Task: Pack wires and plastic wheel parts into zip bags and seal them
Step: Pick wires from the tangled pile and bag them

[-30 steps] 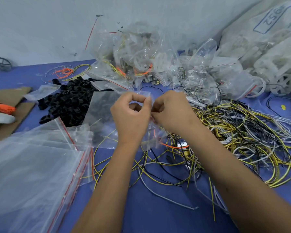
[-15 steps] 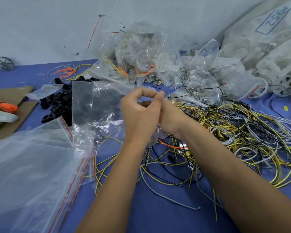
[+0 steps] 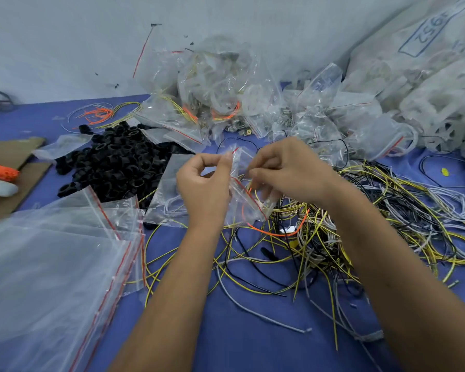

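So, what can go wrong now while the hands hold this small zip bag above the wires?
1. The left hand and right hand pinch the small zip bag only at its top, so it may slip or seal unevenly.
2. An orange wire curves just under the bag; it could get trapped in the red zip line.
3. The tangled wire pile lies right beneath and may snag the bag.

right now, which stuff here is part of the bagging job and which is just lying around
Part of the job:
- small zip bag, pinched by left hand and right hand
- loose wires
- black plastic rings
- empty zip bags
- filled bags

Lying about:
- cardboard
- orange tool
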The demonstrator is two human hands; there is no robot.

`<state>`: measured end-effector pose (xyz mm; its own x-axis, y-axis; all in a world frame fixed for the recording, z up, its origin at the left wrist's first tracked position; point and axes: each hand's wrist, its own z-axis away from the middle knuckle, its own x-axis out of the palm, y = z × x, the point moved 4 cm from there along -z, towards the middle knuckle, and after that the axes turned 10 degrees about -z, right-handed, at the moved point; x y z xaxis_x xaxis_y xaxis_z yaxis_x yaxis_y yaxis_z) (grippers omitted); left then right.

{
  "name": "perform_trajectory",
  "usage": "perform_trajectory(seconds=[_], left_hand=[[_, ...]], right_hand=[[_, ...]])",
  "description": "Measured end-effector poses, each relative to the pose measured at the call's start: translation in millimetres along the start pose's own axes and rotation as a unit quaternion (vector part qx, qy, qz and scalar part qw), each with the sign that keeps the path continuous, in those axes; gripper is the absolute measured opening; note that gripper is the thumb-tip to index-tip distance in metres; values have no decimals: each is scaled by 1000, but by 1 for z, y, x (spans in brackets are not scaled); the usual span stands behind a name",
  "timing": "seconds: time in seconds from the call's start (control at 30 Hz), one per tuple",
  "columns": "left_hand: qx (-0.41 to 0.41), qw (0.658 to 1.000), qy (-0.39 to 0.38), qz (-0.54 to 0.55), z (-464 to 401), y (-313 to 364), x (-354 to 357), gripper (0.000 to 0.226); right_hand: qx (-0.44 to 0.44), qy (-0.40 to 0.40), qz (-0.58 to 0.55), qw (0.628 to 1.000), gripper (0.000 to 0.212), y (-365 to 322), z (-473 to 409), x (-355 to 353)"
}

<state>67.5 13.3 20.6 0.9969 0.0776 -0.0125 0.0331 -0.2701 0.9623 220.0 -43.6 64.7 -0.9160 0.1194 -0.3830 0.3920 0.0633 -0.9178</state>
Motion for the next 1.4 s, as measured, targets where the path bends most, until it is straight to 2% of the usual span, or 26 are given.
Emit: perform_trajectory(seconds=[0.1,0.17,0.2,0.27,0.33,0.43,0.57,0.77,0.87,0.97,1.07,1.13,1.23,1.4], left_hand=[[-23,999,-16,16,0,-12,2,37],[-44,998,-43,-13,0,-19,5,37],[-42,995,-57,-63,0,-22,7,35],[-9,975,-79,-206,-1,-25,8,26],[15,948,-66,-310,-3,-26,6,17],[5,923,-21,-383,-2,-23,-4,12],[6,892,12,-451,-3,-17,-17,15],[-16,892,21,-451,-3,-18,-22,12],[-21,892,20,-452,-4,-19,-22,13],[-28,891,23,-453,-3,-19,-22,13],[-24,893,24,-449,-2,-18,-21,13],[-15,901,23,-433,-2,-18,-20,14],[11,924,26,-381,-2,-14,-17,14],[139,954,51,-261,3,8,-11,24]], right_hand=[[-20,12,174,984,10,3,4,-25],[-6,-31,288,957,6,5,7,-31],[9,-60,319,946,7,6,9,-30],[37,-110,339,933,10,10,12,-22],[47,-128,348,927,21,13,15,-13],[54,-114,361,924,39,18,18,-8],[67,-124,358,923,32,20,19,-9],[29,-8,307,951,14,7,17,-24],[-10,66,297,953,4,1,17,-36],[-67,173,282,941,7,-7,18,-48],[-157,294,238,912,14,-21,24,-61],[-192,346,203,896,19,-28,27,-65],[-185,379,77,903,20,-28,26,-71],[-141,402,-152,892,16,-20,27,-76]])
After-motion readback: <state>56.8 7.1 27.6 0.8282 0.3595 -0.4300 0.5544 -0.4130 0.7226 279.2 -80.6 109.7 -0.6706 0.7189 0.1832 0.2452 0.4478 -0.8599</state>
